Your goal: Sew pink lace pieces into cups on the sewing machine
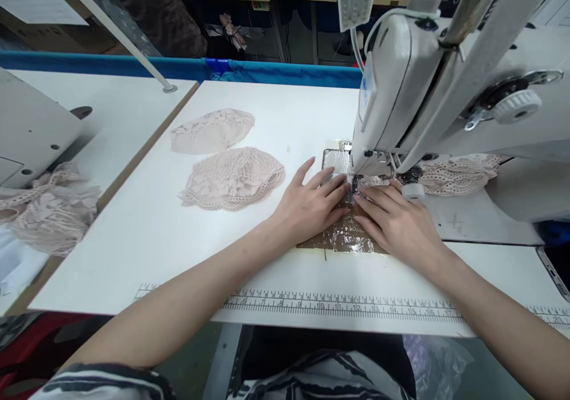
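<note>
My left hand (309, 204) lies flat with its fingers spread, the fingertips just left of the presser foot (354, 183) of a white sewing machine (392, 85). On the other side, my right hand (398, 219) rests with fingers stretched out, the tips close to the needle area and touching the edge of a pale pink lace piece (371, 180). What lies directly under the fingertips is mostly hidden. Both hands are over a brown plate covered in shiny clear tape (351, 237). More pink lace (461, 174) lies bunched under the machine arm.
Two lace cup-shaped pieces (234, 177) lie left of my hands on the white table (146, 240). A printed ruler (320, 305) runs along the front edge. Another machine (35, 130) with bunched lace (57, 216) stands at the left. A phone-like object (553, 272) sits far right.
</note>
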